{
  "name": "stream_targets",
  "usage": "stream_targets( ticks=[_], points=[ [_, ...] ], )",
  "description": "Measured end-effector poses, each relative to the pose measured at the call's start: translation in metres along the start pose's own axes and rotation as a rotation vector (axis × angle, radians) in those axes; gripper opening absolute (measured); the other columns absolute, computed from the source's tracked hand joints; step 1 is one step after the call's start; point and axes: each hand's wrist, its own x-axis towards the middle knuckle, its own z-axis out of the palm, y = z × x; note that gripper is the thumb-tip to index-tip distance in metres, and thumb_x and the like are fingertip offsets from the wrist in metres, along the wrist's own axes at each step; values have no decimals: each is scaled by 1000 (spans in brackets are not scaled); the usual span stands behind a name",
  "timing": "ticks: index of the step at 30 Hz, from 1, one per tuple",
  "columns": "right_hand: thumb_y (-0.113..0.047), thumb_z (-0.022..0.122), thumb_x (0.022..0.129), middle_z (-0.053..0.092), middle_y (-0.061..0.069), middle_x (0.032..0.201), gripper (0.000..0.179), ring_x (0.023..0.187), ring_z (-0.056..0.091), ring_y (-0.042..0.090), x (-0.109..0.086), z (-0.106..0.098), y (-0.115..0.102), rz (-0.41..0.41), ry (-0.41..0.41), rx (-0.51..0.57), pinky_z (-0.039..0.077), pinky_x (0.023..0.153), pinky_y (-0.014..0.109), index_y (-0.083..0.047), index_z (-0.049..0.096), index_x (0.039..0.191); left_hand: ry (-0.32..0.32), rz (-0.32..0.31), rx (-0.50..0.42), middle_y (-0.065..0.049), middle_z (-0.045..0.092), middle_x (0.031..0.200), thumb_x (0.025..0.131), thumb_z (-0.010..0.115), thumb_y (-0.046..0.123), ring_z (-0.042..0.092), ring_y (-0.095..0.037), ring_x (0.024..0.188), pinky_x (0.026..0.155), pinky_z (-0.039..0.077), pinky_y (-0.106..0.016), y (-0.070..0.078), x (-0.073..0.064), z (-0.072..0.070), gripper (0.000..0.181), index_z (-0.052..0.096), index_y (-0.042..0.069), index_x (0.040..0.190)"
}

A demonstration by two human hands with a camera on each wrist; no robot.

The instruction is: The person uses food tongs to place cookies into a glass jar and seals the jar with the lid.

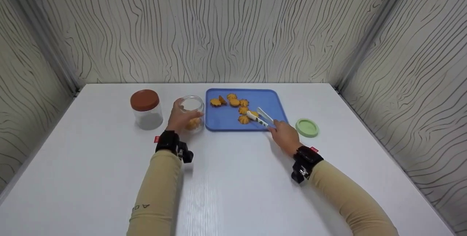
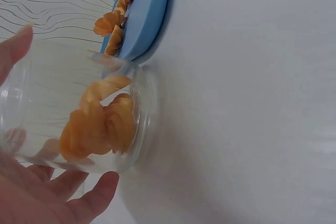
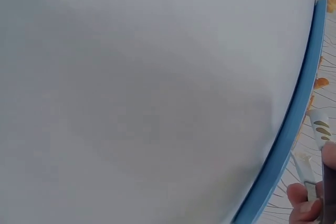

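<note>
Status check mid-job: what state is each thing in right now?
Clear jar: uncapped, cookies inside, gripped by left hand
Blue tray: flat on table, bearing more cookies
Tongs: tips apart over tray, held in right hand
Green lid: off, lying on table
Second jar: upright, brown lid on

Left of centre at the bottom of the frame, a tan left sleeve (image 1: 157, 188) carries dark lettering (image 1: 141, 206). At lower right, the matching right sleeve (image 1: 350, 194) is creased. A black left wristband (image 1: 168, 140) and a black right wristband (image 1: 308, 155) each have a small red tag (image 1: 314, 150) and a dark, blocky attachment (image 1: 187, 155). The left hand (image 1: 181, 117) and right hand (image 1: 285, 135) are bare.
</note>
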Motion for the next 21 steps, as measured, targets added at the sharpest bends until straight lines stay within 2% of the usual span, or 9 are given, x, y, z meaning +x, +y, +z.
stream_targets(
  ticks=[3, 6, 13, 21],
  points=[
    [-24, 58, 100, 65, 21, 85, 30, 71, 59, 33, 2, -2, -1, 21, -22, 16, 47, 61, 47, 6, 64, 105, -2, 1, 5, -23, 24, 162, 83, 81, 23, 22, -34, 151, 122, 22, -47, -1, 1, 0, 101, 16, 7, 158],
    [-22, 59, 100, 62, 17, 80, 24, 68, 54, 29, 3, -3, -3, 37, -33, 37, 44, 60, 44, 1, 62, 95, -5, 1, 10, -23, 23, 162, 83, 81, 23, 22, -35, 151, 122, 22, -47, -1, 2, -1, 102, 14, 6, 158],
    [-19, 61, 99, 65, 19, 83, 22, 72, 57, 31, 5, 1, -4, 30, -22, 65, 47, 65, 47, 3, 64, 97, 2, -29, 20, -21, 23, 163, 84, 80, 26, 24, -33, 150, 122, 23, -47, 1, 0, 1, 103, 13, 8, 159],
    [-15, 63, 97, 57, 12, 71, 18, 64, 50, 27, 6, -2, -3, -24, 58, 109, 41, 58, 41, 0, 61, 87, 16, -18, 36, -22, 24, 162, 84, 80, 25, 24, -34, 150, 122, 25, -47, 2, -2, 0, 101, 14, 7, 159]
  ],
)
